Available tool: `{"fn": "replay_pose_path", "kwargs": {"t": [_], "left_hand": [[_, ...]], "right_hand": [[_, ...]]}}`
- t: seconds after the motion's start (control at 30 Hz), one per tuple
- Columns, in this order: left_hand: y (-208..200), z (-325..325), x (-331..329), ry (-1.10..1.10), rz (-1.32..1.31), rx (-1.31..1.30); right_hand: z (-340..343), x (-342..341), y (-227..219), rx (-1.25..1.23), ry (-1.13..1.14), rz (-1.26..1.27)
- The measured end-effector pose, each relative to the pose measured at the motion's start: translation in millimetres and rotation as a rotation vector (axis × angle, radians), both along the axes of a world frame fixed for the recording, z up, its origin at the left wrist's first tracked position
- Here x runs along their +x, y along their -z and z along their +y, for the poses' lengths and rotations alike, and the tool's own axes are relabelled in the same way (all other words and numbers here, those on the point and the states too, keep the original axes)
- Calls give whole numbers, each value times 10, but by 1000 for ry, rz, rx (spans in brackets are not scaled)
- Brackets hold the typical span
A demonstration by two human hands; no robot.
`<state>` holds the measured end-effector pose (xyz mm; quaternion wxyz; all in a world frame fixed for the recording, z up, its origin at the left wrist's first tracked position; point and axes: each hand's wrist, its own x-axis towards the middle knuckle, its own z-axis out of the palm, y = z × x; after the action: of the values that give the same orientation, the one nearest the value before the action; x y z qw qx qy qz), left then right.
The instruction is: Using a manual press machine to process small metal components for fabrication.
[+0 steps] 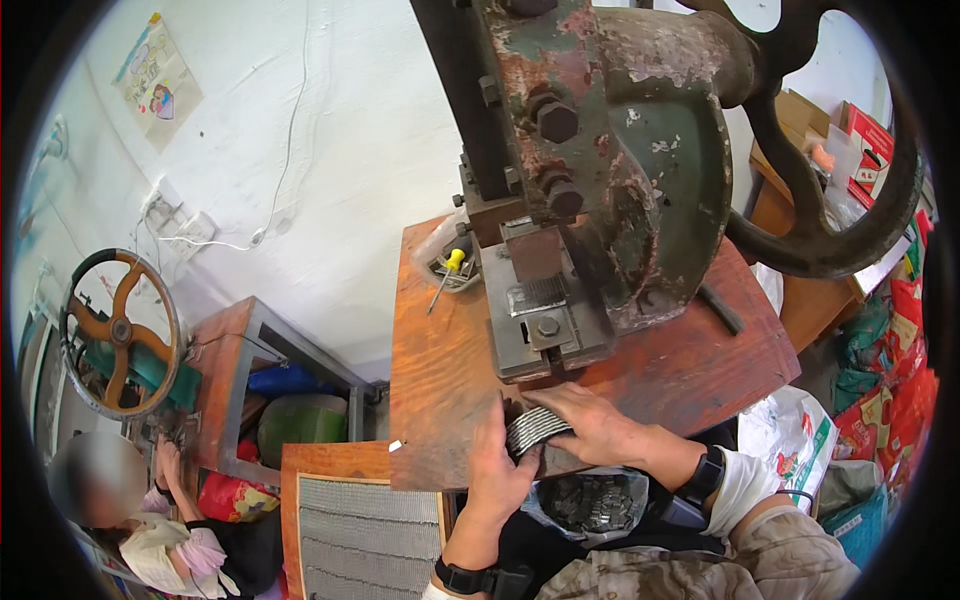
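A curved stack of thin silvery metal strips (535, 428) is held between my two hands, just over the front edge of the wooden bench (440, 400). My left hand (492, 470) closes on its left end, with thumb and fingers pressed to it. My right hand (600, 428) grips the other end from the right. Just beyond my hands stands the hand press (630, 190), green with chipped paint. Its steel die block (548, 328) carries a bolt at the front. Below my hands, a plastic bag (590, 500) holds many small metal pieces.
A yellow-handled screwdriver (452, 265) leans in a plastic tub left of the die. The large handwheel (850, 245) overhangs at the right, and a metal bar (722, 310) lies beneath it. A framed panel (370, 535) of metal rows stands lower left. Another person (180, 545) works by a second wheel (120, 330).
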<state>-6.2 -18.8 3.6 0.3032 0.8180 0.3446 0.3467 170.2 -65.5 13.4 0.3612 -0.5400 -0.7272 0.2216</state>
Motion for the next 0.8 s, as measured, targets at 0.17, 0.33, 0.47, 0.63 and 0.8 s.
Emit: {"fn": "replay_pose_path", "kwargs": {"t": [0.17,0.33,0.47,0.63,0.8], "left_hand": [[20,-33,138,9,-16,-47],[54,6,110,30,-4,-61],[82,50,65,78,-17,-82],[7,76,47,114,54,-4],[-67,13,109,83,121,122]], "right_hand": [[-143,61,-163,-191,141,-313],[-103,20,-38,-138,89,-381],[-28,185,-51,-91,66,-70],[-48,196,-27,-61,121,31],[-236,-28,28,71,423,-479]]}}
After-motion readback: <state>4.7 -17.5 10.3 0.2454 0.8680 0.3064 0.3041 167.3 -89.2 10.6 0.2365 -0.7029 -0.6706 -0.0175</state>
